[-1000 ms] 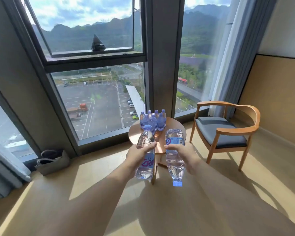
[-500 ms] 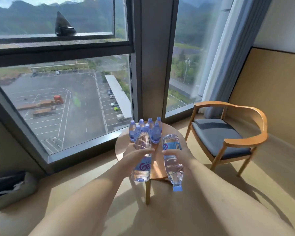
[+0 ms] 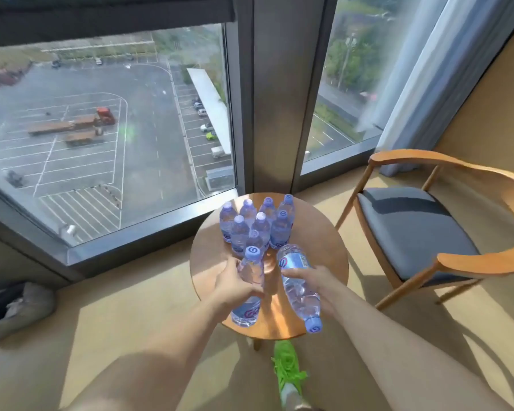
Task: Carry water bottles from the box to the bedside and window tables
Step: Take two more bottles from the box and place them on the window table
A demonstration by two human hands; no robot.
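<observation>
Left hand (image 3: 235, 287): fingers and thumb wrapped round the middle of the left bottle (image 3: 247, 289). Bottle upright, cap up, over the near part of the table (image 3: 324, 250); whether its base touches the top cannot be told.

Right hand (image 3: 315, 278): curled round the right bottle (image 3: 298, 287) about mid-body. Bottle tilted and inverted, cap (image 3: 313, 324) toward the viewer past the table's near rim, base pointing at the cluster.

Hands apart, one bottle each, side by side above the table.

Cluster (image 3: 257, 223): upright blue-capped bottles packed together on the far half of the round wooden table, by the window (image 3: 101, 129). Probably eight; the nearest is partly hidden behind the left bottle.

Chair (image 3: 428, 221): wooden arms, grey seat, right of the table; its right arm is cut off by the frame edge.

Shoe (image 3: 287, 369): green, on the floor under the near rim; the table leg is mostly hidden.

Bag (image 3: 15, 310): grey, at the left edge, blurred and cut off.

Curtain (image 3: 422, 69): pale, at the right pane.
</observation>
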